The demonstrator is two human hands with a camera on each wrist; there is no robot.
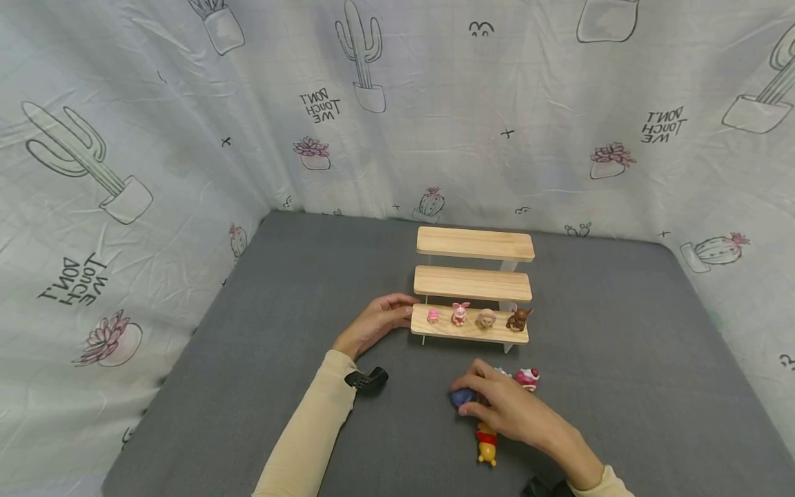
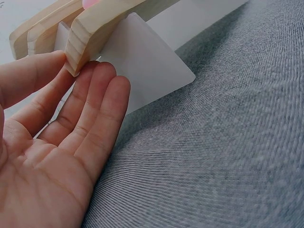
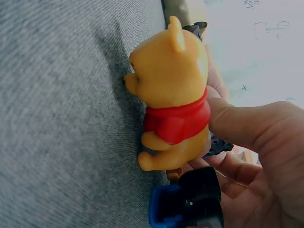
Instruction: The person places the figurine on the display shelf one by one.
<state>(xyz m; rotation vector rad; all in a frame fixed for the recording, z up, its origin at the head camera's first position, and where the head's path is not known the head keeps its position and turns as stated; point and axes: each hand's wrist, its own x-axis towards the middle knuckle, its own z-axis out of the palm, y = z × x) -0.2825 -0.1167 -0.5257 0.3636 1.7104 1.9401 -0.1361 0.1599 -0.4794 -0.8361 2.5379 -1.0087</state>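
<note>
The right hand (image 1: 506, 406) is pinching the blue figurine (image 1: 461, 397) in front of the tiered stand (image 1: 475, 243); left-hand fingers are pinching the stand's lower-left end. The figurine is probably handling as light, stiff, slightly slippery; its sides are likely offering the best hold.

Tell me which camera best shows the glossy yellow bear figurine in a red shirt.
The right wrist view: the yellow bear figurine is large and close there, seen side-on, with its snout clear. The head view shows it small, near the right hand; the left wrist view doesn't show it.
</note>
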